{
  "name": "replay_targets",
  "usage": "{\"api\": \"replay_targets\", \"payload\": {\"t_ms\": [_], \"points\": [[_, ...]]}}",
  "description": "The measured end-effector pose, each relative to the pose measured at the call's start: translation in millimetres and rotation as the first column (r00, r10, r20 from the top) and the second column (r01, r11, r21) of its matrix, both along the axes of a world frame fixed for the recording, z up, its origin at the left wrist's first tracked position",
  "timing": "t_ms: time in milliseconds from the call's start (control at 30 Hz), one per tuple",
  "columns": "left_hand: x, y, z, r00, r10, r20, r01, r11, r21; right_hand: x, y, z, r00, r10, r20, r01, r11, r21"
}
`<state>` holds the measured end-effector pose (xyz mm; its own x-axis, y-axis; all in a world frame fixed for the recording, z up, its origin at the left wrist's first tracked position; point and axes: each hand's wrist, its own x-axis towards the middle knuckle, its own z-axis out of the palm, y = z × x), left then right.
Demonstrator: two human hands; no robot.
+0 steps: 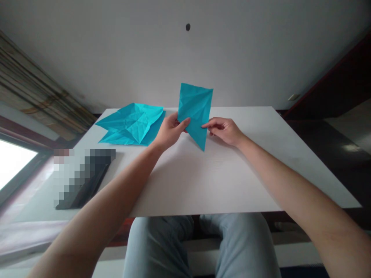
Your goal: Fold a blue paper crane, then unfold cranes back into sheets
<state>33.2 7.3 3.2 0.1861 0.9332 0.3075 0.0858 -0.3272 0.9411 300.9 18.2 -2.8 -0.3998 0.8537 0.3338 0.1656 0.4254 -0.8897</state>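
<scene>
A folded sheet of turquoise paper (196,110) is held up over the table, with crease lines across its face and a point at the bottom. My left hand (171,129) pinches its left edge, thumb on the front and the fingers behind. At the lower right edge, my right hand (222,129) has a fingertip against the front of the paper; its other fingers are curled and partly hidden. More turquoise paper (135,121), creased and partly opened out with pointed flaps, lies on the table to the left of my left hand.
The white table (214,181) stands against a grey wall (139,50). A dark flat object (87,185), mostly blurred out, lies at the table's left. Striped curtains (43,85) hang by a window at left. My knees (156,243) are under the front edge.
</scene>
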Motion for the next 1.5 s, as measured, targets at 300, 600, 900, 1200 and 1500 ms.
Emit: {"api": "replay_targets", "payload": {"t_ms": [300,600,900,1200,1500], "points": [[-8,-7,3.9,0.957,-0.219,-0.19,0.188,0.968,-0.169,9,15,3.4,0.96,-0.184,-0.213,0.144,0.971,-0.19],[-9,-8,2.1,0.927,-0.253,-0.277,0.211,0.962,-0.172,8,18,-5.0,0.979,-0.071,-0.191,0.024,0.97,-0.242],[-8,-2,-1.2,0.99,-0.089,-0.112,0.086,0.996,-0.037,11,17,-6.4,0.981,0.06,-0.185,-0.117,0.941,-0.317],[-10,-3,4.2,0.981,0.033,-0.193,-0.043,0.998,-0.047,20,20,-8.6,0.984,0.031,-0.173,-0.086,0.944,-0.319],[-10,-5,0.0,0.978,0.007,-0.207,-0.01,1.0,-0.011,11,15,-2.5,0.99,0.072,-0.122,-0.103,0.958,-0.267]]}}
